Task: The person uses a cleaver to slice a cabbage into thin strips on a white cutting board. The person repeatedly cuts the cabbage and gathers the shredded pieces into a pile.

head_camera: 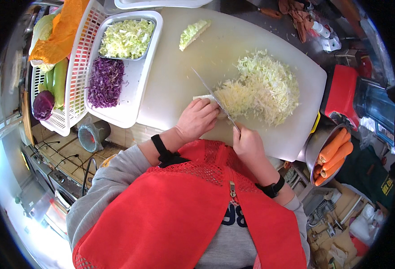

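Note:
My right hand (249, 143) grips a kitchen knife (214, 95), its blade slanting up and left over the white cutting board (170, 80). Pressed close to the blade's left side, my left hand (199, 117) has its fingers curled over a piece of pale cabbage (204, 97), mostly hidden beneath them. A heap of shredded cabbage (268, 89) spreads over the board to the right of the blade. Farther up the board lies a separate cabbage wedge (194, 33).
At left, a white tray (133, 87) holds shredded purple cabbage (106, 82) and a container of chopped green cabbage (127, 38). Beside it stands a white plastic basket (78, 77) of vegetables. A metal bowl (311, 158) of carrots (335, 156) sits at the board's right corner.

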`<action>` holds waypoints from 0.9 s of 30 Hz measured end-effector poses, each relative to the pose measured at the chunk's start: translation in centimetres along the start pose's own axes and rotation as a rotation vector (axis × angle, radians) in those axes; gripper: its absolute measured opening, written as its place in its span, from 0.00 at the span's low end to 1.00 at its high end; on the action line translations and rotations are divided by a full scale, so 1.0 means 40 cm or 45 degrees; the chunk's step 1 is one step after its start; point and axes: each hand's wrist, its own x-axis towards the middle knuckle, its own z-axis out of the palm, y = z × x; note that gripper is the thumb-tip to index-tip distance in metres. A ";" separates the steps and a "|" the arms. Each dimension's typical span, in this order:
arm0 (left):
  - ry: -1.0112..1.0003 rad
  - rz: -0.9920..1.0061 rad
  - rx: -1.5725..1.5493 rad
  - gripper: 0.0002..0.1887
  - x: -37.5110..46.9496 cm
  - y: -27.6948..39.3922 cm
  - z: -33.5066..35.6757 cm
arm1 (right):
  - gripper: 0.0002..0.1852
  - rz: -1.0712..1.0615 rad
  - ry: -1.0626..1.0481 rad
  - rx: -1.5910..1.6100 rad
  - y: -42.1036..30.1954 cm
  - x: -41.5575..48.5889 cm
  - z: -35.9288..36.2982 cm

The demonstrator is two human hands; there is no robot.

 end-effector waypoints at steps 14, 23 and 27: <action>-0.025 -0.011 0.009 0.17 -0.003 0.000 0.005 | 0.15 0.146 -0.030 0.017 0.018 0.037 0.048; -0.028 -0.178 0.011 0.24 -0.014 -0.004 0.023 | 0.16 0.111 0.150 -0.008 0.034 0.046 0.009; 0.096 -0.267 0.078 0.23 -0.015 -0.029 0.022 | 0.15 0.235 0.153 0.112 0.045 0.049 -0.025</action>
